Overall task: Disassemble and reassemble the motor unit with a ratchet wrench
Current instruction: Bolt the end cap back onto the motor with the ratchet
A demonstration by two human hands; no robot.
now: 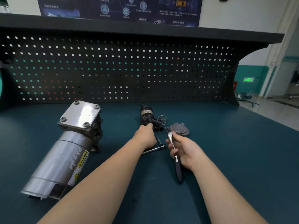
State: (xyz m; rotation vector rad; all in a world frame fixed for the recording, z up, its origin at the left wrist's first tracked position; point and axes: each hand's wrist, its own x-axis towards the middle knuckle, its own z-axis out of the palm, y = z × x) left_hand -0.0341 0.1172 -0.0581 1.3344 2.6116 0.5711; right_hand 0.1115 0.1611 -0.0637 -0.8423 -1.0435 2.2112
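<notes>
A small black motor unit [148,116] lies on the bench at the centre back. My left hand [145,136] reaches to it and grips its near end. My right hand [182,151] holds a ratchet wrench [175,157] by the shaft, chrome head up and black handle pointing towards me. Just beyond the wrench head lies a round grey cover plate [180,130]. A coil spring [162,119] sits right of the motor unit. A chrome extension bar [154,149] and loose bolts [159,140] lie between my hands.
A large silver cylindrical motor [64,151] with a square bolted end plate and a warning label lies at the left. A dark pegboard [113,70] closes off the back of the teal bench top [226,151]. The bench's right edge drops to a room floor.
</notes>
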